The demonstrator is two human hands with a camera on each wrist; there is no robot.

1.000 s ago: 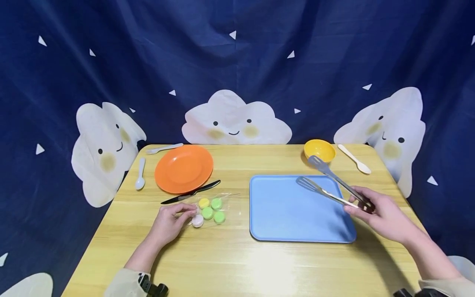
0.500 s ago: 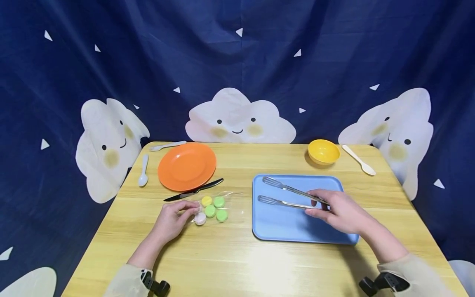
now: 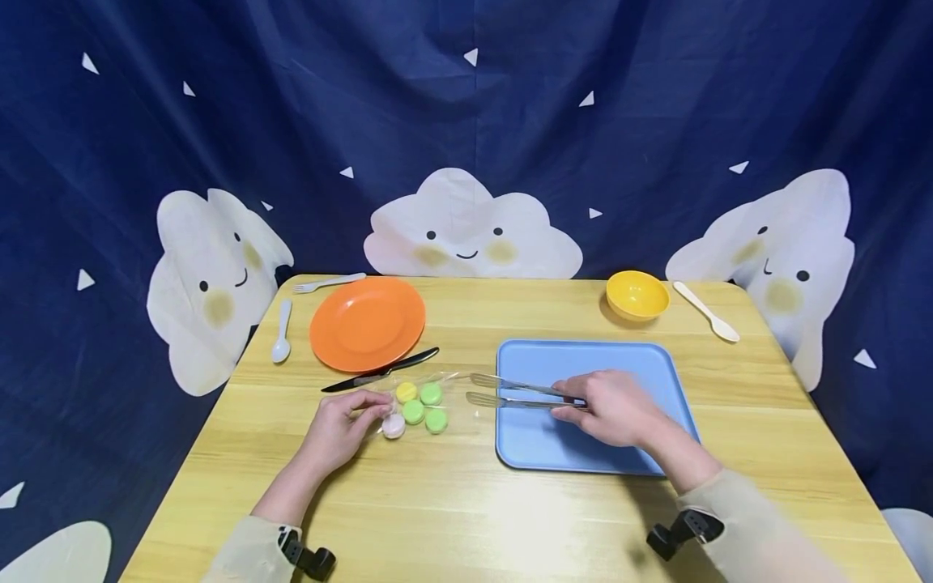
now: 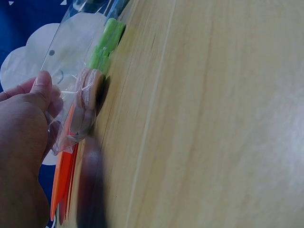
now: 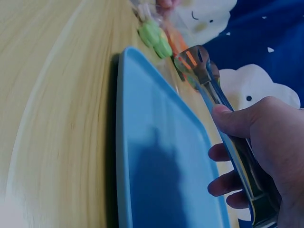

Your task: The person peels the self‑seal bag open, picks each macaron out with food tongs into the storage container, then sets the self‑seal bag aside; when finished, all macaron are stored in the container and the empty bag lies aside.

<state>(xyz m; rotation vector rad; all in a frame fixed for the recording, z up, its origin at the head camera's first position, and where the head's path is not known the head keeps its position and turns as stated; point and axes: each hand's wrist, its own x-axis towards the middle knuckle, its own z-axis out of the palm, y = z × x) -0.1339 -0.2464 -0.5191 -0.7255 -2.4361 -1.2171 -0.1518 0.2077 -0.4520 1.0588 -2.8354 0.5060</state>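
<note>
The left hand point(image 3: 341, 427) rests on the wooden worktop point(image 3: 452, 502) and pinches the near-left edge of a clear plastic bag point(image 3: 430, 401) between thumb and curled fingers; the left wrist view shows the film gathered under the thumb point(image 4: 43, 90). Inside the bag lie five small round macarons point(image 3: 417, 407): one yellow, three green, and one pale pink nearest the hand. The bag lies flat on the worktop just left of the blue tray point(image 3: 583, 449), with its open end toward the tray.

The right hand point(image 3: 612, 407) grips a pair of metal tongs point(image 3: 510, 391) by their handle end, fingers curled round both arms. The tongs point left, roughly level over the tray's left edge, their two slotted tips apart and just beside the bag's open end, near the macarons but not touching them. In the right wrist view the tongs point(image 5: 223, 109) run from the hand toward the green macarons point(image 5: 155, 35).

Behind the bag a black knife point(image 3: 381, 370) lies at a slant, close to an orange plate point(image 3: 368, 322). A white fork point(image 3: 328, 282) and white spoon point(image 3: 280, 332) sit at the worktop's far left corner. A yellow bowl point(image 3: 637, 295) and a cream spoon point(image 3: 705, 311) stand at the far right, well apart from the tray.
</note>
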